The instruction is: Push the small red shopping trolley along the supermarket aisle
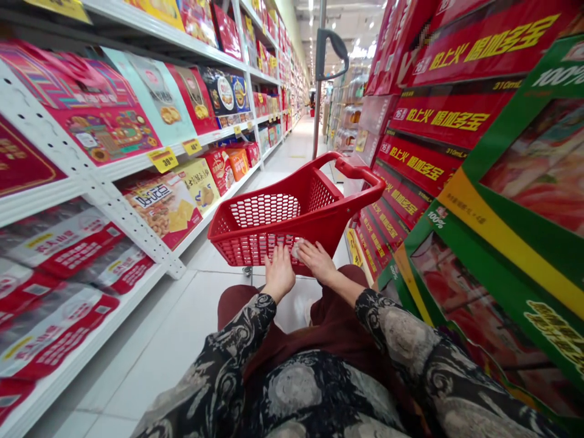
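Hands seemingly flat on red cart's edge.

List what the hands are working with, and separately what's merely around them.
In use: left hand, right hand, red plastic shopping trolley under both hands.

Just around: boxed snacks, white metal shelves, yellow price tags, stacked red drink cartons, green-edged cartons.

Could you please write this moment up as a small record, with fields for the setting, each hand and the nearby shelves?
setting: supermarket aisle, white tiled floor
left hand: flat on the near wall of a red plastic shopping trolley
right hand: flat on the same wall, beside the left hand
view left: white metal shelving, boxed snacks
view right: red drink cartons
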A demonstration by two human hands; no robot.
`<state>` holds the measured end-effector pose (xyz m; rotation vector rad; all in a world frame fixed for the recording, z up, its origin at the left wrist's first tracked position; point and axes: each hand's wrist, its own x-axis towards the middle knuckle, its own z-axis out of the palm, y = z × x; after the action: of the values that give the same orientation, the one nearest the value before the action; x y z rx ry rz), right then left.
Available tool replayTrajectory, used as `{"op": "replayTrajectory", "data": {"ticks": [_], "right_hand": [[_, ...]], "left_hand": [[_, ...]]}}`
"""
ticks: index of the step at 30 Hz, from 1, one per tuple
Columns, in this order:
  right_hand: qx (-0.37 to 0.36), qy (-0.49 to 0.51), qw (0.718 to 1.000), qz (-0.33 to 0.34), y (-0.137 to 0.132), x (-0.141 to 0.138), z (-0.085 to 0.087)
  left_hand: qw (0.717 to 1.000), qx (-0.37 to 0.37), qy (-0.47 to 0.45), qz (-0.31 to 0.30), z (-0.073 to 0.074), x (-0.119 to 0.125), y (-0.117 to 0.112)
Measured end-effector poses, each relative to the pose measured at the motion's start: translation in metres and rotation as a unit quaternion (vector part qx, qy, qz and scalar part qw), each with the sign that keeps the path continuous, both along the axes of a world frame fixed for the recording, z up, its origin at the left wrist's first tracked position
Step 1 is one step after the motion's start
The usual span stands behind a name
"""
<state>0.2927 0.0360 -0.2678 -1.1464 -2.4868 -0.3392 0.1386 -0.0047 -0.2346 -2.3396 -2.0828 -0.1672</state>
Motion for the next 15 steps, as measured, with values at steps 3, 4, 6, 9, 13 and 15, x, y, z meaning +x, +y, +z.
{"op": "replayTrajectory", "data": {"ticks": [3,4,6,9,13,15], "right_hand": [[0.053,0.059,0.997,-0.020,0.006,0.005,0.018],[0.059,0.069,0.995,-0.032,0.009,0.006,0.023],[0.047,0.063,0.996,-0.048,0.011,0.009,0.025],[-0.010,0.022,0.998,-0.054,0.006,0.012,0.010],[-0.074,-0.017,0.996,-0.052,-0.011,0.020,-0.022],[-0.065,-0.005,0.997,-0.051,-0.015,0.025,-0.026]], "left_hand": [[1.000,0.007,0.000,-0.001,0.003,0.004,0.002],[1.000,0.010,0.000,-0.002,0.005,0.005,0.002],[1.000,0.009,0.000,-0.006,0.007,0.010,0.003],[1.000,0.004,0.005,-0.029,0.008,0.019,0.003],[0.998,-0.001,0.014,-0.059,0.006,0.029,-0.002],[0.998,0.003,0.013,-0.064,0.005,0.033,-0.003]]}}
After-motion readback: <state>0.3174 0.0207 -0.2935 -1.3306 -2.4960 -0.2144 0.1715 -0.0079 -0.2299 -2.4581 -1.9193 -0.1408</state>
